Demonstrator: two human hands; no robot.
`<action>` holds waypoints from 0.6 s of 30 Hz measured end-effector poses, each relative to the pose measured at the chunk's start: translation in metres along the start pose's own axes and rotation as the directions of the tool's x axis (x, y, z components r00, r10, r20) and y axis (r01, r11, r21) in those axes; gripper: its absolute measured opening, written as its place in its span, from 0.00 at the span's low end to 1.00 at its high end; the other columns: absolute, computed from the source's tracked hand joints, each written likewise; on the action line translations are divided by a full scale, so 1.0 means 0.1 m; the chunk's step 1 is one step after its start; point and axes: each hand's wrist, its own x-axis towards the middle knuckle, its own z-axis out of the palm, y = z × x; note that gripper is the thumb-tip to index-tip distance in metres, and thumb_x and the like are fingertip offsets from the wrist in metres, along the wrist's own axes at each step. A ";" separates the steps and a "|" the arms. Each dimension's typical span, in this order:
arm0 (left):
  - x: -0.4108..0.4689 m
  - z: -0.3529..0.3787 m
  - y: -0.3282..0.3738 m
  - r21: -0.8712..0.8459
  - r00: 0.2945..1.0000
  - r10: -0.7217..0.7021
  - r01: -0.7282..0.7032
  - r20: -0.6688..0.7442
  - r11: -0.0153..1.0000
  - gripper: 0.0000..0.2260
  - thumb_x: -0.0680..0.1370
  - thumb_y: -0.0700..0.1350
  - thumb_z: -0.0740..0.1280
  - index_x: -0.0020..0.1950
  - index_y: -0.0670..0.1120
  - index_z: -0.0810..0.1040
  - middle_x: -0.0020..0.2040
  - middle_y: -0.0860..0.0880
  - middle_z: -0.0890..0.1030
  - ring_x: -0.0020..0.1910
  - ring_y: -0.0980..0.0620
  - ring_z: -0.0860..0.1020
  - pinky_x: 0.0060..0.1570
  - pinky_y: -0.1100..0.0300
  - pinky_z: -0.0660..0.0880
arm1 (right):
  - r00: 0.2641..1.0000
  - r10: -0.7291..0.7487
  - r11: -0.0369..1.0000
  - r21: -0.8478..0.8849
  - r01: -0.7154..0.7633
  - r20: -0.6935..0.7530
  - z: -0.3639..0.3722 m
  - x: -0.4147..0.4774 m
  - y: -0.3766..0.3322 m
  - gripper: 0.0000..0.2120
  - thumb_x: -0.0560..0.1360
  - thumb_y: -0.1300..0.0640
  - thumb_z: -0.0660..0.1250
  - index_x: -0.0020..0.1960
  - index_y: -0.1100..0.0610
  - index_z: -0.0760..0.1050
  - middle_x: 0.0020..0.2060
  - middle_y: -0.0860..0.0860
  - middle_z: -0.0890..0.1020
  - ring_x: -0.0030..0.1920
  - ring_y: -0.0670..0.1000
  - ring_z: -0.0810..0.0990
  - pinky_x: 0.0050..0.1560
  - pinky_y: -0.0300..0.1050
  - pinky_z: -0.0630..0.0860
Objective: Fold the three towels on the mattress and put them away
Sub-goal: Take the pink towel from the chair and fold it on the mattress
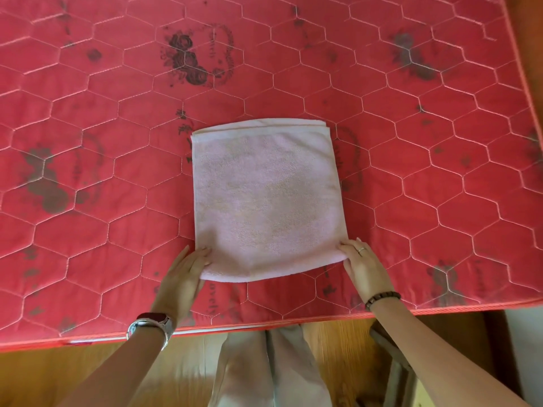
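A pale pink towel (266,201), folded into a rough square of several layers, lies flat on the red quilted mattress (117,142), near its front edge. My left hand (185,270) is at the towel's near left corner, thumb on top and fingers under the edge. My right hand (363,262) is at the near right corner, thumb on top and fingers along the side. Both hands pinch the towel's near edge. No other towel is in view.
The mattress's front edge (235,326) runs across the frame just above a wooden floor (338,348). Its right edge (526,83) borders a wooden surface. My legs in beige trousers (264,368) stand against the front edge. A dark object (393,365) sits on the floor at right.
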 end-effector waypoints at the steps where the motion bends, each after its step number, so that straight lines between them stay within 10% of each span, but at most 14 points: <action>1: -0.01 -0.04 0.02 -0.006 1.000 -0.021 0.021 0.019 1.000 0.16 0.79 0.44 0.56 0.57 0.37 0.80 0.61 0.41 0.81 0.61 0.44 0.79 0.77 0.60 0.54 | 1.000 -0.011 1.000 0.030 0.010 0.012 -0.04 -0.01 0.01 0.16 0.70 0.72 0.71 0.57 0.64 0.79 0.57 0.58 0.81 0.61 0.62 0.78 0.65 0.56 0.71; 6: -0.02 -0.21 0.05 -0.171 0.985 -0.174 0.174 0.018 0.970 0.16 0.78 0.43 0.58 0.62 0.41 0.79 0.57 0.46 0.82 0.58 0.43 0.80 0.67 0.51 0.71 | 0.998 0.033 0.986 0.163 -0.042 0.054 -0.25 0.05 -0.01 0.13 0.75 0.67 0.66 0.59 0.61 0.78 0.55 0.53 0.80 0.57 0.51 0.77 0.60 0.45 0.74; 8: 0.06 -0.29 0.11 -0.263 0.969 -0.248 0.234 -0.020 0.936 0.12 0.79 0.41 0.62 0.61 0.42 0.78 0.48 0.49 0.82 0.42 0.56 0.80 0.49 0.53 0.79 | 0.995 0.087 0.972 0.218 -0.093 0.039 -0.37 0.16 -0.07 0.09 0.78 0.63 0.64 0.57 0.59 0.77 0.51 0.50 0.80 0.53 0.49 0.77 0.54 0.41 0.72; 11: 0.30 -0.39 0.16 -0.335 0.919 -0.387 0.343 -0.074 0.878 0.06 0.80 0.39 0.66 0.56 0.41 0.78 0.29 0.50 0.77 0.20 0.58 0.68 0.23 0.67 0.68 | 0.981 0.188 0.924 0.330 -0.195 0.055 -0.51 0.41 -0.17 0.06 0.81 0.56 0.59 0.55 0.55 0.73 0.35 0.47 0.75 0.33 0.45 0.72 0.33 0.36 0.66; 14: 0.57 -0.44 0.16 -0.436 0.864 -0.491 0.400 -0.114 0.806 0.11 0.82 0.48 0.63 0.45 0.42 0.72 0.29 0.43 0.75 0.25 0.43 0.69 0.26 0.54 0.68 | 0.971 0.235 0.887 0.403 -0.228 0.031 -0.57 0.71 -0.22 0.07 0.82 0.53 0.57 0.52 0.56 0.70 0.30 0.49 0.69 0.28 0.49 0.65 0.29 0.45 0.62; 18: 0.91 -0.41 0.19 -0.466 0.785 -0.609 0.501 -0.109 0.730 0.12 0.84 0.47 0.59 0.43 0.43 0.65 0.28 0.48 0.68 0.26 0.48 0.64 0.26 0.55 0.60 | 0.954 0.299 0.886 0.370 -0.280 0.008 -0.50 1.05 -0.22 0.11 0.82 0.52 0.56 0.50 0.59 0.68 0.28 0.49 0.67 0.28 0.52 0.67 0.28 0.45 0.61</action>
